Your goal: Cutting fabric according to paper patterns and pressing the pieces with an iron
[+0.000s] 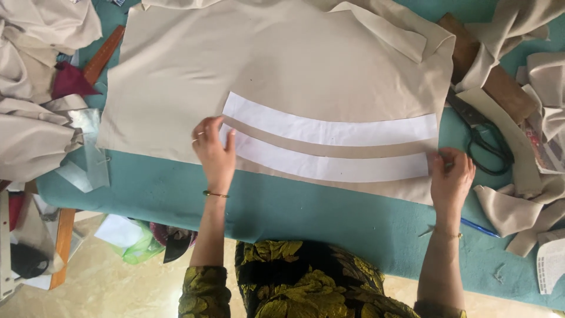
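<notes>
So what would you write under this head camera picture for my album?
Two hands, left hand and right hand, press the lower white paper strip flat on beige fabric beside black scissors.

two paper strips lie on the cloth (282,65), which lies on the table (329,218). the far strip (329,126) lies just behind the near strip (329,166). the left hand (215,154) rests on the near strip's left end, the right hand (451,176) on its right end. scissors (485,138) lie right of the strips, beside the cloth.
</notes>
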